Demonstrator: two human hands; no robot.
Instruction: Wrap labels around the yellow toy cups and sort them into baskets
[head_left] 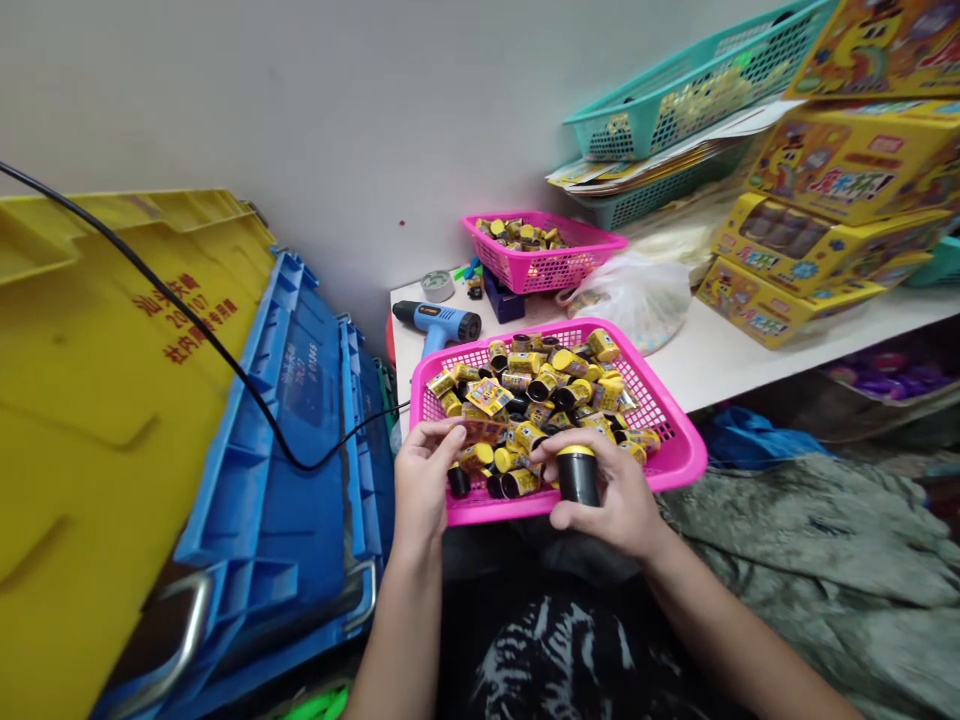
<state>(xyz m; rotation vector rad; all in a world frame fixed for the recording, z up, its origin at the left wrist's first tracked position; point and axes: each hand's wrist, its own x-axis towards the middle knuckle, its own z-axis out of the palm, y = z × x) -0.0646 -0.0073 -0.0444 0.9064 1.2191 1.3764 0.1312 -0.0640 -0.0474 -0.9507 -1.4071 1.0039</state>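
My right hand [609, 492] grips a small black canister [578, 478] with a yellow lid, holding it upright over the near right rim of a pink basket [682, 450]. Between the thumb and fingers of my left hand [427, 475] is a printed label [486, 431], reddish on the side facing me. Heaped in the basket are many small canisters [574, 392], most wrapped in yellow printed sleeves. On top of that heap lies a flat yellow printed label [489, 396].
A blue heat gun [442, 322] and a tape roll [437, 286] are on the white table [679, 378]. Behind stand another pink basket [540, 262] and a plastic bag [634, 300]. Yellow boxes [832, 160] are stacked right; blue crates [292, 480] and a black cable [247, 385] are left.
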